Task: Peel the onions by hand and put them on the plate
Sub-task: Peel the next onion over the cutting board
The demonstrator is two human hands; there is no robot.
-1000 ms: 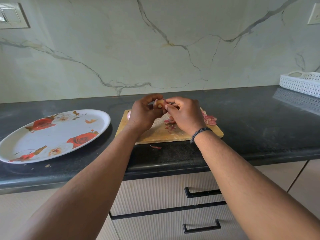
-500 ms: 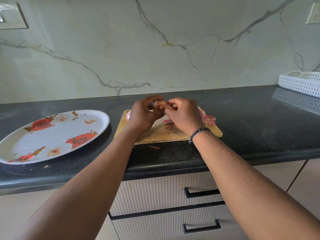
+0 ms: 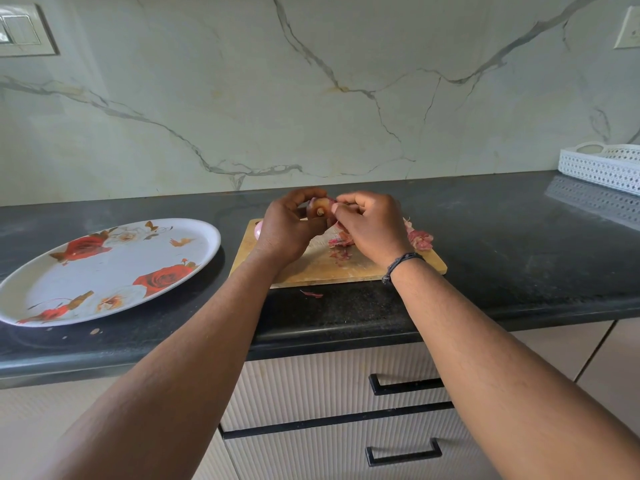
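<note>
The left hand (image 3: 287, 226) curls round a small onion (image 3: 319, 209), thumb below and fingers arched over the top, holding it in the air just above the far edge of the board (image 3: 322, 268). The onion is round, tan and papery, its pale root end turned toward the camera. The right hand (image 3: 370, 226) meets it from the other side, fingers bent and pinching a thin reddish strip of skin at the onion's edge; a dark braided band sits on that wrist.

The board is a flat wooden rectangle, light and scuffed, lying on the dark speckled stone surface (image 3: 519, 244). Crumpled pink-red peels (image 3: 420, 240) lie on the board's right side and under the right hand; one sliver (image 3: 311, 293) lies on the surface just in front of the board. A smooth pale pink onion (image 3: 258, 231) peeks out at the board's left end, behind the left hand.

Left of the board, close by it, sits the plate (image 3: 207, 237), a wide white oval printed with red roses. Far to the board's right is a white perforated basket (image 3: 599, 166).
</note>
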